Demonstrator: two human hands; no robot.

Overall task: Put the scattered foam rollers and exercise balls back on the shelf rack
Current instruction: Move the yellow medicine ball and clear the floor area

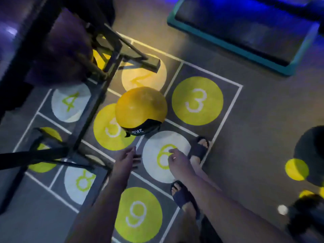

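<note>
A yellow exercise ball (140,107) with a black band marked 2kg lies on the numbered floor mat, between circles 5 and 6. My left hand (127,161) reaches down just below the ball with fingers spread, holding nothing. My right hand (178,161) hangs over circle 6 with loosely bent fingers, also holding nothing. Neither hand touches the ball. The dark metal shelf rack (98,88) stands at the left, with a dark purple ball (64,50) resting in it.
The grid mat (197,100) has green and white numbered circles. My sandalled feet (199,148) stand by circle 6. A teal-edged platform (245,32) lies at the top right. A dark ball with a yellow patch (308,155) sits at the right edge.
</note>
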